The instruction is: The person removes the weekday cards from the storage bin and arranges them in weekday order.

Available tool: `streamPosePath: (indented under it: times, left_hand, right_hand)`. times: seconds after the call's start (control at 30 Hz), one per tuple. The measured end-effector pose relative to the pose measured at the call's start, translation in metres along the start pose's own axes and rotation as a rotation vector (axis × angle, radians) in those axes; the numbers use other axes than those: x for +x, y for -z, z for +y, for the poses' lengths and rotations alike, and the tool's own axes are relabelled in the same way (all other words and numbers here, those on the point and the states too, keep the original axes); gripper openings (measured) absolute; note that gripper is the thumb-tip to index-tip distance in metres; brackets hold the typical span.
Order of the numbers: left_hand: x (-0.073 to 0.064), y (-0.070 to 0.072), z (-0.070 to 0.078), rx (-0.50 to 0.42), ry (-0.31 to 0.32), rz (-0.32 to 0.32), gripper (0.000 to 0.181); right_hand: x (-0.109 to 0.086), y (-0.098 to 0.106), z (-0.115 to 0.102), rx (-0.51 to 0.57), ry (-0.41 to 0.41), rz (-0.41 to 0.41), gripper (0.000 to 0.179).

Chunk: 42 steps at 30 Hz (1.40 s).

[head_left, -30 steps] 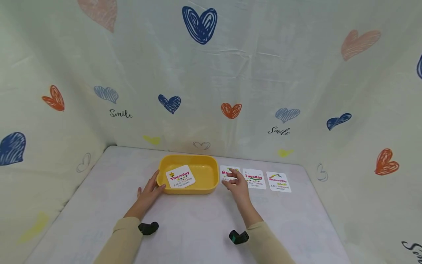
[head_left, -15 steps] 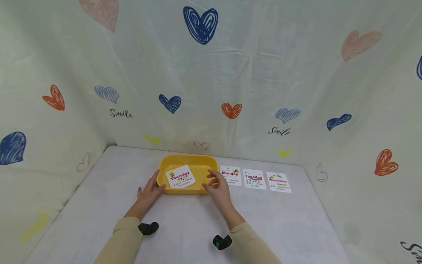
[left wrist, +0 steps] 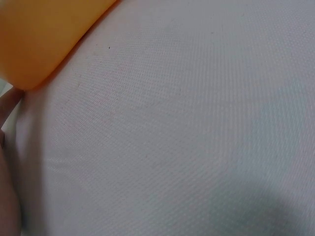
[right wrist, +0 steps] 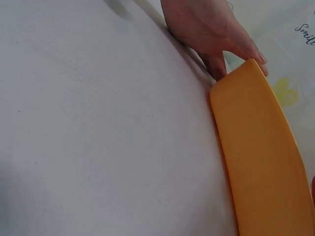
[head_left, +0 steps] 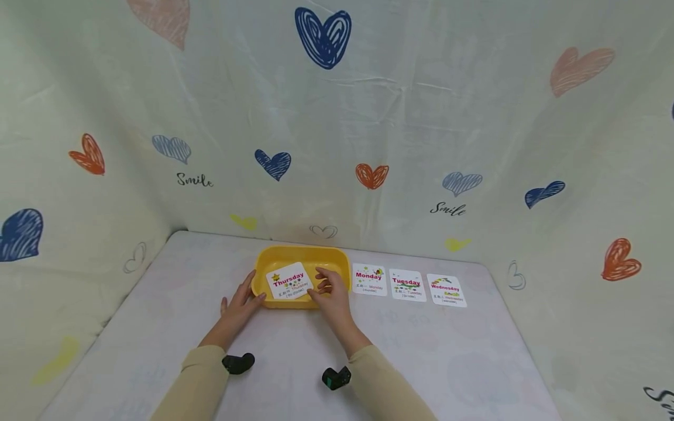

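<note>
A yellow plastic tray (head_left: pixel 337 263) lies on the table. Inside it is a white rounded card printed "Thursday" (head_left: pixel 288 280), tilted a little. My left hand (head_left: pixel 237 310) rests against the tray's left end, thumb at the front corner and fingers along the side. In the right wrist view that left hand (right wrist: pixel 206 29) shows at the tray's corner, some fingers reaching over the rim. My right hand (head_left: pixel 333 295) is over the tray's right half, thumb and fingers apart. Its thumb tip is right at the Thursday card's right edge.
Right of the tray, three cards lie in a row: Monday (head_left: pixel 369 279), Tuesday (head_left: pixel 407 285) and Wednesday (head_left: pixel 446 290). The white tabletop (head_left: pixel 453 356) ends at a back edge just behind the tray. A heart-printed curtain (head_left: pixel 411 128) encloses the table.
My right hand has moved left, from above the Monday card, across the tray's right rim, to beside the Thursday card. My left hand has stayed at the tray.
</note>
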State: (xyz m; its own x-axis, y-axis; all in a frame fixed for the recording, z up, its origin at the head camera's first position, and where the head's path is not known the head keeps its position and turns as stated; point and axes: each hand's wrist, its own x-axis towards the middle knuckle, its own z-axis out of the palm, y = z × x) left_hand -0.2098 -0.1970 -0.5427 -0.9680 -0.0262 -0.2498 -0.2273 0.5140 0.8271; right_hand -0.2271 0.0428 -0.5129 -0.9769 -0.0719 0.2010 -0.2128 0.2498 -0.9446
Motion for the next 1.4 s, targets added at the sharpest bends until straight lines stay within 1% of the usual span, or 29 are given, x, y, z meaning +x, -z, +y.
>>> streamPosePath:
  times: [0.17,0.3,0.43,0.53,0.63,0.73,0.9,1.17,1.27,1.4]
  left_hand:
    - [0.000,0.001,0.001,0.002,0.005,0.004,0.081]
    - [0.000,0.002,0.001,0.001,0.004,0.007,0.081]
    - [0.002,0.003,-0.001,0.005,0.000,0.009,0.081]
    - [0.002,0.004,-0.002,0.010,-0.005,0.012,0.081]
    - [0.003,0.005,-0.003,0.016,-0.009,0.016,0.081]
    - [0.003,0.005,-0.005,0.020,-0.009,0.017,0.081]
    - [0.002,0.003,-0.005,0.011,-0.001,0.017,0.081]
    - [0.003,0.000,-0.005,0.013,0.001,0.021,0.081]
    - [0.004,-0.001,-0.005,0.019,0.007,0.021,0.082]
    - [0.005,-0.003,-0.004,0.017,0.012,0.025,0.082]
  right_hand:
    - [0.012,-0.006,0.000,-0.069,0.007,-0.023,0.051]
    - [0.022,-0.007,0.003,-0.158,-0.001,-0.068,0.053]
    - [0.031,-0.008,0.001,-0.229,-0.061,-0.130,0.056]
    - [0.036,-0.010,-0.002,-0.262,-0.125,-0.182,0.056]
    - [0.041,-0.011,-0.003,-0.292,-0.169,-0.231,0.057]
    - [0.046,-0.012,-0.002,-0.294,-0.205,-0.263,0.057]
    - [0.053,-0.014,0.004,-0.264,-0.250,-0.296,0.056]
    - [0.063,-0.015,0.016,-0.248,-0.368,-0.334,0.058]
    - [0.065,-0.013,0.017,-0.230,-0.396,-0.350,0.057]
    - [0.067,-0.011,0.017,-0.209,-0.394,-0.392,0.054]
